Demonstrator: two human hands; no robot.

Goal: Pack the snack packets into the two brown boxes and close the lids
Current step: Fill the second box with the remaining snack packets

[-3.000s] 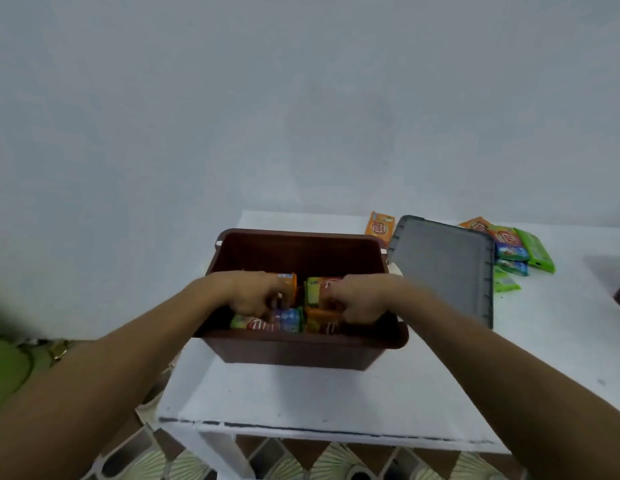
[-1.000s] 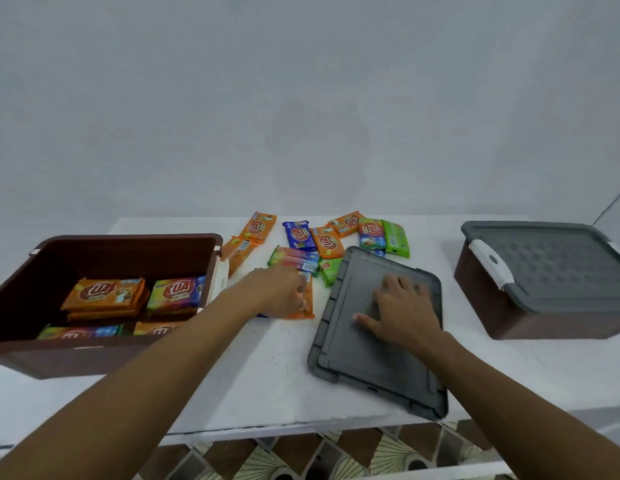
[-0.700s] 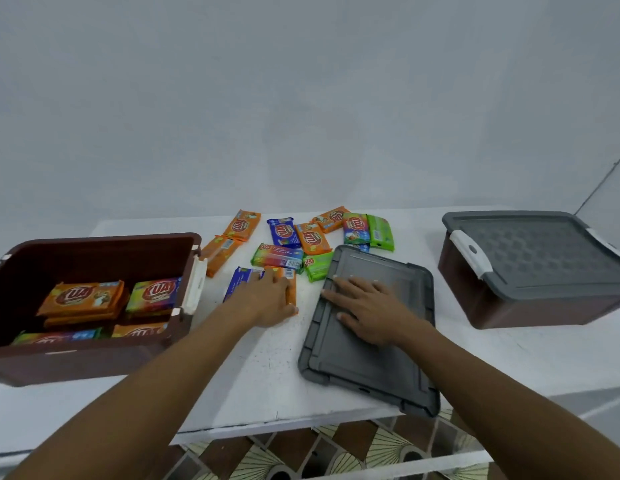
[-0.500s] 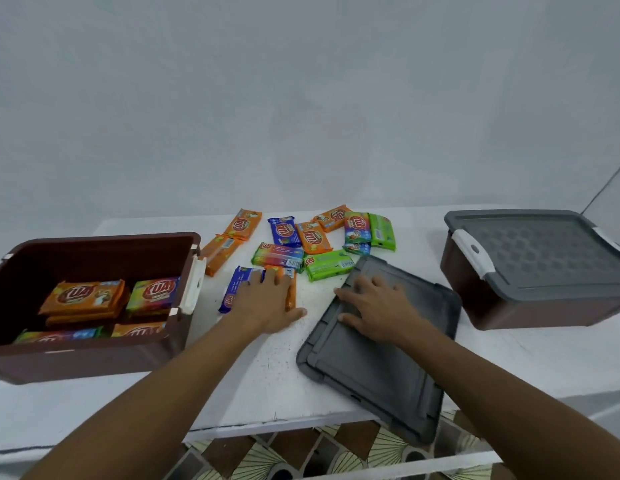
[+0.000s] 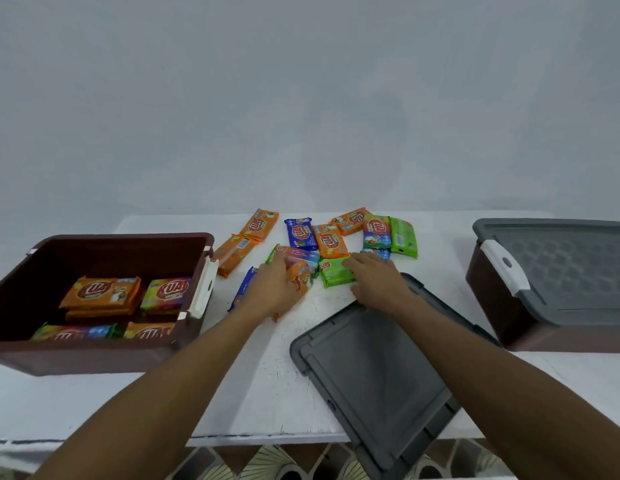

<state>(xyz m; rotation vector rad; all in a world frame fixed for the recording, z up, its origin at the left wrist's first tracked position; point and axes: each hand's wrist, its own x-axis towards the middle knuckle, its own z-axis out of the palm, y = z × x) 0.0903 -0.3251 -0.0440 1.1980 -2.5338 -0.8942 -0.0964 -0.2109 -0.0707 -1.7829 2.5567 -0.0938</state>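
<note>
Snack packets (image 5: 329, 240) under both flat, spread hands, loose lid (image 5: 378, 372) overhanging table edge (image 5: 267, 434).

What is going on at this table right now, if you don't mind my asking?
A person is packing snack packets into brown boxes. The left hand rests on an orange packet and the right hand reaches a green packet among the loose ones. The open box on the left holds several packets; its grey lid lies on the table. The box on the right is already closed.

Glossy foil snack packets (image 5: 331, 240), matt grey plastic lid (image 5: 374, 372), scuffed white table (image 5: 267, 393)
</note>
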